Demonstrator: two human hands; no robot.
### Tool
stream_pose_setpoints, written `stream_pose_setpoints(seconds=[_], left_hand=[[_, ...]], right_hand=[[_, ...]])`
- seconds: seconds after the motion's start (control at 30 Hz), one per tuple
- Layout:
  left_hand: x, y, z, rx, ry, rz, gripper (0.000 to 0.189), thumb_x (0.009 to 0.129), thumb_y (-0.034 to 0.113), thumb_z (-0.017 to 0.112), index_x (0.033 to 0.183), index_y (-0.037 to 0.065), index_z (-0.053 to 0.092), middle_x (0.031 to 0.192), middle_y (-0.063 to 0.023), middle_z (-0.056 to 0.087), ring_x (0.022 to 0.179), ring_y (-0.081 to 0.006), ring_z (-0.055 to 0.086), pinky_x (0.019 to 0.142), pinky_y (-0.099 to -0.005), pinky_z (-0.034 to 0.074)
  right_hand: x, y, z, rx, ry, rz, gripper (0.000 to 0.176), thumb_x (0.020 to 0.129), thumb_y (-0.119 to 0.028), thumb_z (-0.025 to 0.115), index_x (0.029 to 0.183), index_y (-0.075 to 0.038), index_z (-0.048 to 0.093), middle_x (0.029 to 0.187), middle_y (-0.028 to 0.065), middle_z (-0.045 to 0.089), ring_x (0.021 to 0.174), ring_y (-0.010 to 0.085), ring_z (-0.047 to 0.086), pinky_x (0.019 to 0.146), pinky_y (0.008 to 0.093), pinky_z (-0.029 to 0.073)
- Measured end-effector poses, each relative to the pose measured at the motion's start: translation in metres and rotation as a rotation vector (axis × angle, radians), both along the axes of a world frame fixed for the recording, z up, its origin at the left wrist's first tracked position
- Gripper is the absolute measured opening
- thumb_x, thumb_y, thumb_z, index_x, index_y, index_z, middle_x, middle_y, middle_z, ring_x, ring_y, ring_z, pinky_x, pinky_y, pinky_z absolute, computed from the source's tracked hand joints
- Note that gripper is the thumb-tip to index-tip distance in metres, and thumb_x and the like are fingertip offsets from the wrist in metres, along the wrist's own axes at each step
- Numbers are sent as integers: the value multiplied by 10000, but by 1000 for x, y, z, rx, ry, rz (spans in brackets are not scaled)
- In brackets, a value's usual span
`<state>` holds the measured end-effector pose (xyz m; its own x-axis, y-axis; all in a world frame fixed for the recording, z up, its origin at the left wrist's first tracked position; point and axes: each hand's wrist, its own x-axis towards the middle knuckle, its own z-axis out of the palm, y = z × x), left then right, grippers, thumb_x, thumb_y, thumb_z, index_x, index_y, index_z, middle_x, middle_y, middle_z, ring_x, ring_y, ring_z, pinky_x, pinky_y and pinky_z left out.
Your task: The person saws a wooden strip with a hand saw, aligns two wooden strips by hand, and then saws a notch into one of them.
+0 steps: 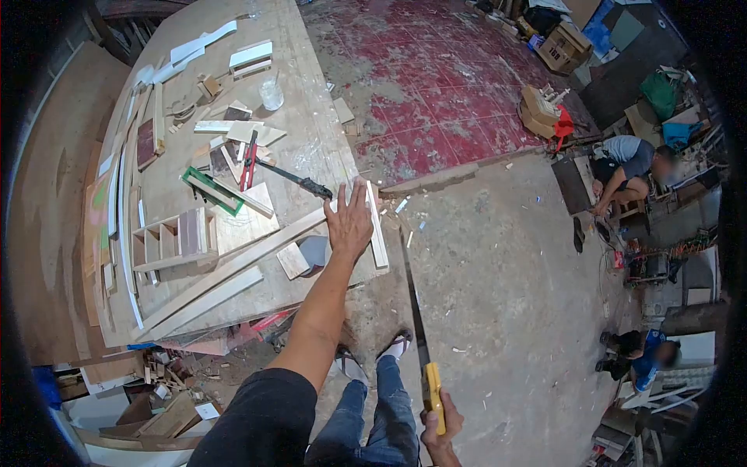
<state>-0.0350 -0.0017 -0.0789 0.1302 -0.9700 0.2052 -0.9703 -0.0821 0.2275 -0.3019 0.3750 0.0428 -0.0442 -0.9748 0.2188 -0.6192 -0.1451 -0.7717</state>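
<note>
My left hand (348, 222) lies flat on the end of a long wooden strip (241, 263), near the workbench's right edge; its fingers are stretched out and spread. A shorter pale batten (379, 241) runs along the bench edge beside that hand. My right hand (442, 428) is wrapped round the yellow handle of a handsaw (416, 303), which hangs off the bench with its blade pointing toward the edge. Beyond my left fingertips lies a red and black bar clamp (288, 176). A small wooden block (293, 261) sits left of my wrist.
On the workbench (311, 86) are a divided wooden box (173, 240), a green-framed piece (214, 191), a clear jar (271, 94) and offcuts. Scraps litter the concrete floor (498, 296). Two people (626, 167) work at the right. Cardboard boxes (564, 47) stand at the back.
</note>
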Motion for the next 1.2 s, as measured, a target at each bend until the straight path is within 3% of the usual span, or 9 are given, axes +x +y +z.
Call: stream_pose_setpoints(seconds=[0.07, 0.3, 0.4, 0.47, 0.57, 0.8, 0.93, 1.1, 1.2], left_hand=[[1, 2, 2, -35, 54, -8, 542, 1047, 223, 373, 1574, 98, 356, 1644, -65, 349, 1504, -302, 313, 1174, -604, 180], [8, 2, -3, -113, 256, 42, 531, 1045, 225, 411, 1540, 33, 390, 1590, -115, 423, 1479, -321, 349, 1189, -493, 210], [6, 0, 0, -49, 205, 30, 544, 1043, 248, 414, 1552, 59, 385, 1607, -93, 406, 1493, -318, 326, 1191, -520, 198], [2, 0, 3, -37, 143, 30, 550, 1040, 258, 414, 1558, 77, 382, 1619, -75, 391, 1503, -316, 307, 1189, -538, 191], [-1, -2, 1, -8, 41, 34, 567, 1027, 279, 419, 1567, 112, 380, 1637, -35, 368, 1517, -305, 277, 1176, -565, 191], [-2, -3, 4, 47, -45, 34, 618, 979, 279, 441, 1575, 134, 371, 1668, -6, 310, 1525, -297, 257, 1156, -587, 197], [-2, -2, 9, 60, 24, 36, 613, 986, 243, 444, 1579, 113, 357, 1658, -31, 332, 1532, -312, 249, 1159, -603, 204], [-1, -2, 11, 49, 0, 21, 607, 987, 215, 444, 1579, 115, 354, 1659, -25, 327, 1527, -312, 255, 1145, -615, 217], [-1, -3, 8, 55, 0, 25, 607, 988, 211, 446, 1579, 114, 351, 1662, -19, 318, 1524, -309, 258, 1144, -614, 218]], right_hand=[[-4, -26, -4, -43, -30, -4, 523, 990, -264, 568, 1338, 126, 545, 776, 139, 682, 544, 144, 610, 484, 286, 494], [17, -115, -52, -59, -182, -20, 516, 1004, -276, 570, 1370, 87, 547, 730, 76, 629, 519, 95, 550, 470, 243, 439], [38, -145, -54, -19, -209, -27, 497, 991, -234, 589, 1371, 85, 555, 848, 132, 693, 635, 144, 644, 575, 268, 516], [55, -167, -44, -198, -142, 27, 471, 967, -178, 621, 1352, 90, 576, 1031, 196, 726, 830, 210, 713, 745, 306, 560], [69, -180, -44, -119, -221, 62, 464, 919, -84, 666, 1345, 84, 588, 1152, 268, 712, 945, 278, 750, 815, 323, 572], [80, -187, -35, 7, -298, 91, 443, 930, -54, 648, 1351, 76, 594, 1102, 263, 728, 892, 246, 756, 762, 311, 576], [76, -182, -39, -80, -249, 113, 444, 930, -51, 647, 1350, 82, 592, 1113, 261, 727, 904, 244, 754, 766, 310, 576], [74, -176, -35, 25, -272, 119, 439, 918, -26, 645, 1337, 98, 593, 1141, 271, 719, 948, 281, 754, 812, 324, 580], [76, -177, -35, -60, -239, 125, 438, 911, -10, 645, 1332, 97, 596, 1145, 284, 713, 946, 299, 754, 806, 333, 582]])
